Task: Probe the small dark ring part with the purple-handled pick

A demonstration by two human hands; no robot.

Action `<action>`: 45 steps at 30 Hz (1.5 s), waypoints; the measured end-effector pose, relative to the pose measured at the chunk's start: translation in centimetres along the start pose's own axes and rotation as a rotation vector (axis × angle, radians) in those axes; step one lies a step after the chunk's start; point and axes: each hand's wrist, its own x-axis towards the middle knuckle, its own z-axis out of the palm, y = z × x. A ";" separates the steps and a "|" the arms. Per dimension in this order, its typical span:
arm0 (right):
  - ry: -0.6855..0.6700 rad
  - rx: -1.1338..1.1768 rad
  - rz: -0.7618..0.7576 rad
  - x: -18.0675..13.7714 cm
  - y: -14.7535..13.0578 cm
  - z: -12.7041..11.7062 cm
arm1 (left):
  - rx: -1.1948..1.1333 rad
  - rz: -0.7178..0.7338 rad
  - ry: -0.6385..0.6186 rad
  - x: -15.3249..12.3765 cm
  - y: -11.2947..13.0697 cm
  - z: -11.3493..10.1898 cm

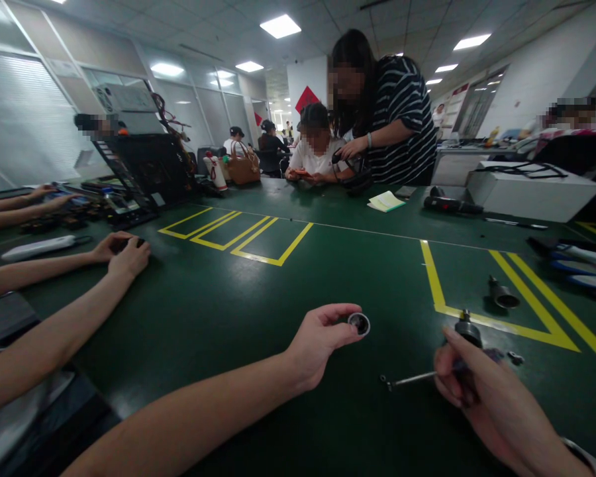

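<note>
1. Left hand point(315, 341): thumb and finger pinched on a round metal part point(361, 322), above the green table point(203, 318), near mid-view.
2. Right hand point(487, 391): fingers closed round a thin-shafted tool point(413, 379); grip end mostly hidden. Hands well apart.
3. Handling, my judgement: pinch the round part by its outer rim, thumb clear of the mouth; hold it steady. Keep the tool loose enough to steer, tip in sight, lined up with the mouth before any contact.
4. Round part: open mouth faces roughly toward the camera; long axis seems near the line of sight, depth not readable.
5. Tool: long axis runs sideways, tip to the left and slightly lower in view, below the round part and apart from it. Small dark bits point(383, 379) at the tip; attached or lying loose, can't tell.
6. Dark metal cylinder point(467, 331) just beyond the right thumb, stub up; contact unclear.
7. Second metal piece point(504, 295) lies tipped inside yellow tape point(432, 275), wide end toward lower right.
</note>
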 end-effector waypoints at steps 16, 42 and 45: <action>-0.261 -0.787 -1.048 -2.9 -0.8 1.3 | 0.065 0.119 -0.039 -0.6 -1.4 0.8; -0.130 -0.703 -0.862 -3.3 -1.7 0.9 | 0.086 0.079 0.045 -0.2 -1.5 1.1; 0.027 -0.717 -0.626 -2.4 -1.5 0.2 | 0.075 0.043 0.064 -0.2 -1.1 1.1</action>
